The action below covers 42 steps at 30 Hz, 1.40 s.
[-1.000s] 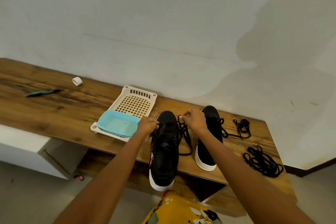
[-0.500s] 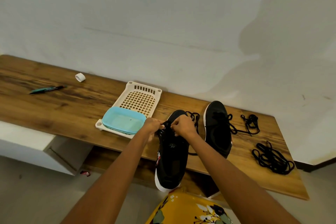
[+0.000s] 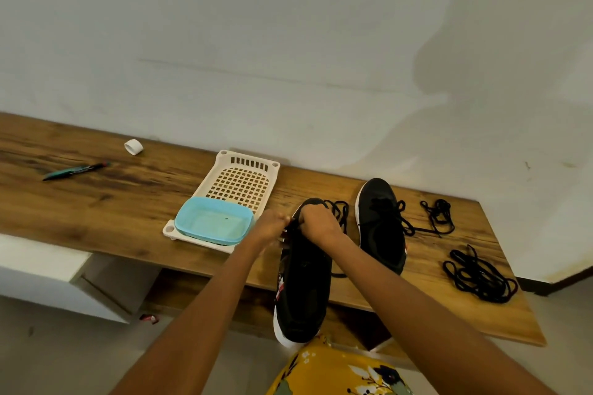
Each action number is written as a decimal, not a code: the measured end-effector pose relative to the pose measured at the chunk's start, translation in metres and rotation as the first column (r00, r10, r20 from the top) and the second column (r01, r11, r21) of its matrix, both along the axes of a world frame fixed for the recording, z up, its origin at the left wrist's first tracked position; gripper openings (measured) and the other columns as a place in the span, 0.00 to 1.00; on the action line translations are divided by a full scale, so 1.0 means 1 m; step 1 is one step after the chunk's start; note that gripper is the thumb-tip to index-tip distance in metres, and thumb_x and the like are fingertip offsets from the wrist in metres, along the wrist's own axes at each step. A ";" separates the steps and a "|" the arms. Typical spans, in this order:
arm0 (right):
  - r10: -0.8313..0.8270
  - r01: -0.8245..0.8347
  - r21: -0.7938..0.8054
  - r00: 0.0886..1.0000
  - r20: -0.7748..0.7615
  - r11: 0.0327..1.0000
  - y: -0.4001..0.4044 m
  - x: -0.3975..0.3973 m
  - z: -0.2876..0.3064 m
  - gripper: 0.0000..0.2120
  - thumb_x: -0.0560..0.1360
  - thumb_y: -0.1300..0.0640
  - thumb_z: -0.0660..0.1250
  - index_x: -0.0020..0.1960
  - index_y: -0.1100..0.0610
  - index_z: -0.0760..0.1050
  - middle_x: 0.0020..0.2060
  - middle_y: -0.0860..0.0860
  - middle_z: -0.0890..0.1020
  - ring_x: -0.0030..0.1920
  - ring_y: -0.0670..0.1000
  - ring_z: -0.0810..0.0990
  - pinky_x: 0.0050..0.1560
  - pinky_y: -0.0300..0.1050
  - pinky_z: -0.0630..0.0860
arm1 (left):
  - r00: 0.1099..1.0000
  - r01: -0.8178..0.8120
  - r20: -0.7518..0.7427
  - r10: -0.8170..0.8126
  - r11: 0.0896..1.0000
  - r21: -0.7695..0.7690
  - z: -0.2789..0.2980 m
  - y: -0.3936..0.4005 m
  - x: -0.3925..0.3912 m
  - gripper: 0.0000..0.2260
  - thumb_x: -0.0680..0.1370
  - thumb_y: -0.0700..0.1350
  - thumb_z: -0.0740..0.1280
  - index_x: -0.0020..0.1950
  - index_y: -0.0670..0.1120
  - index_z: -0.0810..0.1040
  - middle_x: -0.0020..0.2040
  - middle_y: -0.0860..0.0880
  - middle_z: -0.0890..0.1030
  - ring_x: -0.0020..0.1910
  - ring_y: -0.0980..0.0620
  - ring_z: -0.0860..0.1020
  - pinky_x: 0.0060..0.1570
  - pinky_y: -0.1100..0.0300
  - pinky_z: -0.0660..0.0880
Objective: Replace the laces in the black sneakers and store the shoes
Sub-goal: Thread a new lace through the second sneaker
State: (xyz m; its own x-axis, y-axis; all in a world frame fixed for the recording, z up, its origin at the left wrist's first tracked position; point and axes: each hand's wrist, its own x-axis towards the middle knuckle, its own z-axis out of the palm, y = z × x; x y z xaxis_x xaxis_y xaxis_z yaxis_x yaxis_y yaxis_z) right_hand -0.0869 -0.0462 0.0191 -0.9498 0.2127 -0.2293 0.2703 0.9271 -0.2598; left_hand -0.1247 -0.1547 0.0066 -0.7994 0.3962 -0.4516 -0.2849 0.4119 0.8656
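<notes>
At the toe end of the near sneaker (image 3: pixel 303 279), whose long axis runs off the worktop (image 3: pixel 134 202) edge toward the person, left hand (image 3: pixel 271 228) and right hand (image 3: pixel 321 223) pinch its lace (image 3: pixel 340 213) from either side.

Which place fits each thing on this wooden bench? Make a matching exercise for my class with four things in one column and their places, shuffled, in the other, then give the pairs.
Things:
1. pen
2. blue tub
3. loose lace pile
4. white cap

Places:
A. inside the near end of the cream basket
B. near the wall, beyond the pen
C. far left of the bench
D. right end of the bench, near its front edge

Pairs: 1-C, 2-A, 3-D, 4-B
</notes>
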 end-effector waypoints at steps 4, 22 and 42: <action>-0.080 0.079 -0.146 0.997 0.001 0.986 0.009 0.000 -0.009 0.05 0.74 0.68 0.62 0.42 0.64 0.76 0.42 0.60 0.81 0.47 0.60 0.80 0.44 0.52 0.76 | 0.994 0.024 -0.107 -0.028 0.999 -0.042 -0.013 0.001 -0.001 0.07 0.79 0.38 0.63 0.41 0.43 0.78 0.40 0.46 0.79 0.35 0.53 0.78 0.26 0.67 0.74; -0.199 0.051 -0.501 0.948 -0.248 0.864 0.023 -0.013 0.057 0.10 0.79 0.56 0.63 0.43 0.59 0.79 0.39 0.57 0.82 0.35 0.49 0.78 0.38 0.37 0.74 | 0.985 -0.123 -0.097 0.142 0.976 0.179 -0.019 0.021 0.012 0.15 0.83 0.47 0.54 0.60 0.40 0.73 0.55 0.43 0.80 0.53 0.49 0.78 0.51 0.59 0.74; -0.152 0.026 -0.552 0.971 -0.183 0.834 0.037 0.016 0.060 0.11 0.78 0.57 0.64 0.59 0.59 0.77 0.31 0.44 0.76 0.30 0.39 0.74 0.34 0.29 0.70 | 0.820 -0.249 -0.404 0.405 0.889 0.385 0.107 0.039 -0.018 0.09 0.75 0.43 0.69 0.52 0.39 0.82 0.41 0.46 0.82 0.28 0.62 0.77 0.45 0.58 0.76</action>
